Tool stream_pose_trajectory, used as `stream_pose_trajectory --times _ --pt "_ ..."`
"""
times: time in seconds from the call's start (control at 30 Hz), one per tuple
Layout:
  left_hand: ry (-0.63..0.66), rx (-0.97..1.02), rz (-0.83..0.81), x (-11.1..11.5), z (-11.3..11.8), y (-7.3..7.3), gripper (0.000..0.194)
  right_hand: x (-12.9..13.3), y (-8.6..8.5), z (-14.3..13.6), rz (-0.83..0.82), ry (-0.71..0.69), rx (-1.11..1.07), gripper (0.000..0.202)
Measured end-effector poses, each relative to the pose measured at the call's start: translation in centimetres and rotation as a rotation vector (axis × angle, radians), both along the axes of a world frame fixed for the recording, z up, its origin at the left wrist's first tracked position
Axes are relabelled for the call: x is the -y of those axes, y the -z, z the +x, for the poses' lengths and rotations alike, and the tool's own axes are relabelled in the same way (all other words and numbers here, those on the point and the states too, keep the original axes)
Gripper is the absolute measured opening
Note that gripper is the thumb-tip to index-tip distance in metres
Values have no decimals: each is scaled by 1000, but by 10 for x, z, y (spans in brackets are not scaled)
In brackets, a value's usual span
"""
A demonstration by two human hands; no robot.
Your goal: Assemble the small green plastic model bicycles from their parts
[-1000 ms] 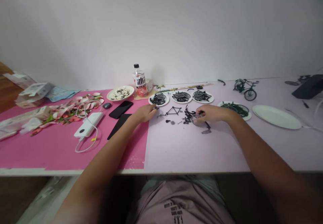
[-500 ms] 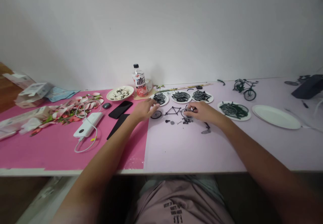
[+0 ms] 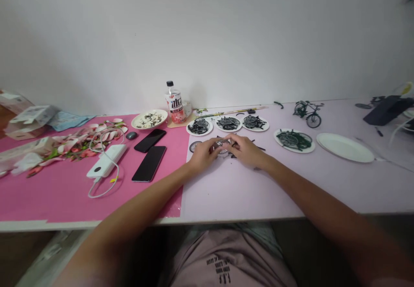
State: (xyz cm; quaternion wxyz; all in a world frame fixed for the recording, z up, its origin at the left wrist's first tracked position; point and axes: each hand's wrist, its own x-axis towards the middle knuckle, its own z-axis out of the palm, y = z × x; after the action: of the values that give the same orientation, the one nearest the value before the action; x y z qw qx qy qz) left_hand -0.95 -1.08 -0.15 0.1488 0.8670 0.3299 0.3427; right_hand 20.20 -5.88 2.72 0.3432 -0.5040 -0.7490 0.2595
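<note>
Over the pale half of the table, my left hand and my right hand meet with fingertips curled together. A spoked toy bicycle wheel shows between them, gripped at its edge by both. Parts of the wheel are hidden behind the fingers. Just left of my left hand lies another small wheel, partly covered. Thin dark parts stick out beyond my right hand. The small bicycle frame that lay here is hidden by my hands.
Behind my hands stand plates of black bicycle parts. To the right are a plate of green parts, a white oval plate and an assembled toy bicycle. Leftward are a bottle, phones, a power bank and petals.
My hands have come together from apart, the left moving right and the right slightly left. The wheel has shifted left between them. The view has turned slightly, and the lower phone is now uncovered.
</note>
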Motion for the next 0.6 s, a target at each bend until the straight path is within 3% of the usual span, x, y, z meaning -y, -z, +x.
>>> stream_pose_trajectory --times 0.17,0.33,0.6 --pt "-43 200 -23 -1 0 7 34 -2 8 -1 100 -15 -73 40" --pt "-54 224 -44 -3 -1 10 32 -9 13 -6 306 16 -105 37" --pt "-41 211 -62 -4 -2 10 32 -19 24 -7 465 114 -164 32"
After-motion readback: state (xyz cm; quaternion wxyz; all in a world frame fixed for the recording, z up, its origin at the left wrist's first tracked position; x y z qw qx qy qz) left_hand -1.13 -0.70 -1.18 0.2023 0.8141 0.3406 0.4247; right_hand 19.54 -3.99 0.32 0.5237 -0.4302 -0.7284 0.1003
